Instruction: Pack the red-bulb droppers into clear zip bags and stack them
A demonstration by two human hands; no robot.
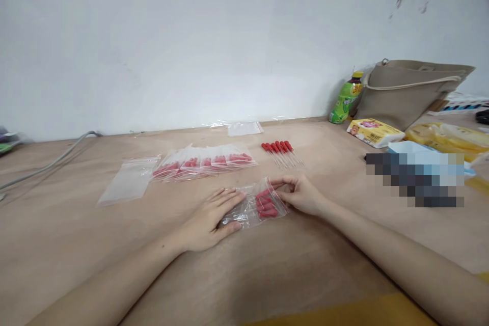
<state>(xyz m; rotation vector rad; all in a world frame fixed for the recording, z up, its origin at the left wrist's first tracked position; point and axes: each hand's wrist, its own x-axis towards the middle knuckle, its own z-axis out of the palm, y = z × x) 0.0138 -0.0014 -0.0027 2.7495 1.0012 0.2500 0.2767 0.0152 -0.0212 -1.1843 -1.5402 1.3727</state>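
A clear zip bag (244, 212) lies on the table in front of me, its red-lined mouth turned to the right. Inside its right part sit several red handles (266, 205); thin shafts are hard to make out through the plastic. My left hand (208, 219) rests flat on the bag's left end, fingers stretched and thumb apart. At the mouth, my right hand (301, 193) pinches the bag's edge with bent fingers. Just beyond that hand lies a row of red-handled tools with thin metal shafts (278, 147), which look like small screwdrivers.
Filled zip bags (204, 160) overlap in a row farther back. Flat zip bags lie at the left (128, 181) and by the wall (245, 128). A green bottle (346, 99), a beige bag (408, 94) and a yellow tissue pack (374, 132) stand right. A grey cable (57, 159) runs left.
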